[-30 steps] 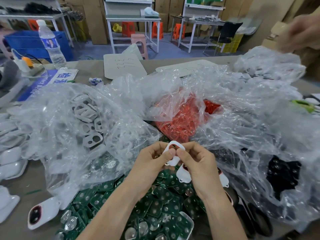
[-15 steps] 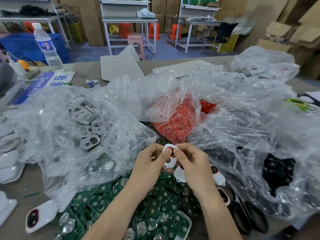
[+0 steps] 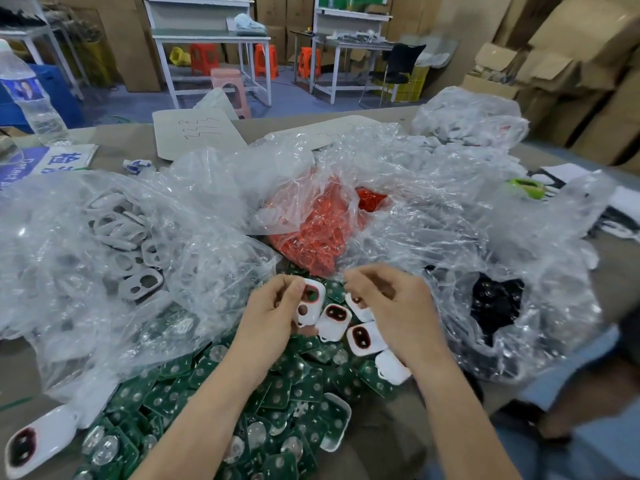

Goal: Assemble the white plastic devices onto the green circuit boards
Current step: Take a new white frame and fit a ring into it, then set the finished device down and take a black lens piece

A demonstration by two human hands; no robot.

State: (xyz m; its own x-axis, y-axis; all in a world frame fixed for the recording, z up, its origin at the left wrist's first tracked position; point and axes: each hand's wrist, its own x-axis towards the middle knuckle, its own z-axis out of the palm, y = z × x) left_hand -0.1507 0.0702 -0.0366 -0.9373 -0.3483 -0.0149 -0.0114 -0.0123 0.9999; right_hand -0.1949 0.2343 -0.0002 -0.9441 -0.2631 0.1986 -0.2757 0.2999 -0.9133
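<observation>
Beyond your table, white workbenches, orange stools and a pink stool stand on blue floor; cardboard boxes stack right.

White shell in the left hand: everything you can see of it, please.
The white shell is a glossy, rounded-rectangle plastic piece with two openings: a larger upper one rimmed in red and a smaller round one below. It stands roughly upright, face to the camera, pinched at its left edge by the left hand. The right hand is apart from it. It hangs above the pile of green circuit boards, next to similar shells lying there.
</observation>
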